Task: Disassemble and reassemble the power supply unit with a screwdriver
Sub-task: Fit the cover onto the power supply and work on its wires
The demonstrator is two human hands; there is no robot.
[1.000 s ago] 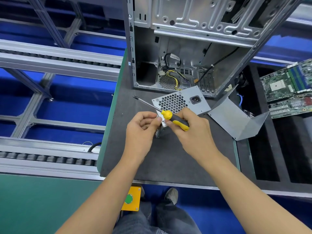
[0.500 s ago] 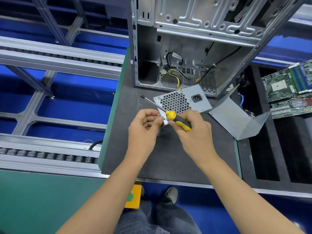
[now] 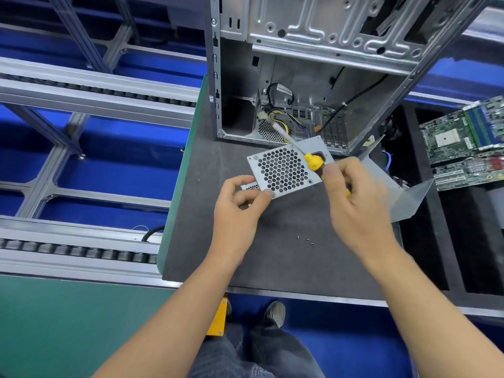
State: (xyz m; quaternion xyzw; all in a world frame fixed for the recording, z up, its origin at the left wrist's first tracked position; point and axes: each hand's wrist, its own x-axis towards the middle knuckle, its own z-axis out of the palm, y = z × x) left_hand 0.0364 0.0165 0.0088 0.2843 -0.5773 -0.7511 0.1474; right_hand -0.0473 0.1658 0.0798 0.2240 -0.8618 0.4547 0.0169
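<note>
— Where does the power supply unit (image 3: 283, 170) sit?

— On the dark grey table (image 3: 207, 214), just in front of the open computer case (image 3: 313, 77), with its honeycomb grille face turned up toward the camera.

— And the hands?

— The left hand (image 3: 237, 211) is at the unit's near-left corner; its fingers (image 3: 253, 196) curl round that corner, the thumb tip resting on the grille face by a screw hole. The right hand (image 3: 354, 205) is at the unit's right side, its fingers closed round the handle of the screwdriver (image 3: 313, 162). The yellow handle end lies over the unit's right part, and the shaft, blurred, points away from the person toward the case.

— Anything else near the unit?

— A few small screws (image 3: 305, 240) lie loose on the table nearer the person than the unit, between the two forearms. A bent sheet-metal cover (image 3: 409, 197) lies right of the unit, partly behind the right hand. Farther right of that, circuit boards (image 3: 463, 143) rest in a dark tray.

— And to the left?

— Roller conveyor rails (image 3: 81, 91) run left of the table.
</note>
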